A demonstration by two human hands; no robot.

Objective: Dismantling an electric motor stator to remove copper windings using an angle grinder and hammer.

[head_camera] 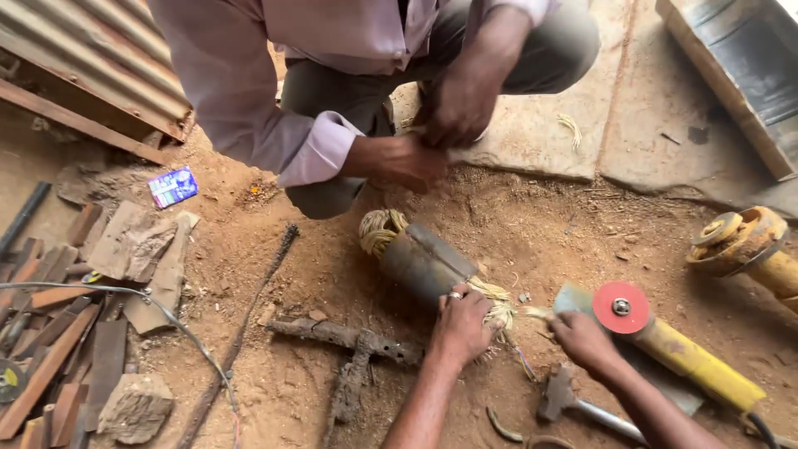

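The grey metal cylinder (422, 264) lies on the sandy ground (532, 241), near the middle, its long axis running from upper left to lower right. A bundle of pale wire strands (378, 228) sticks out of its upper-left end, another frayed bundle (497, 309) from the lower-right end. The left hand (460, 323) is closed around that lower-right bundle. The right hand (583, 341), just beside it, pinches loose strands with narrow fingers. A yellow angle grinder (682, 349) with a red disc lies right of it. A hammer (573, 401) rests below. Another person's 2 hands (432, 133) work opposite.
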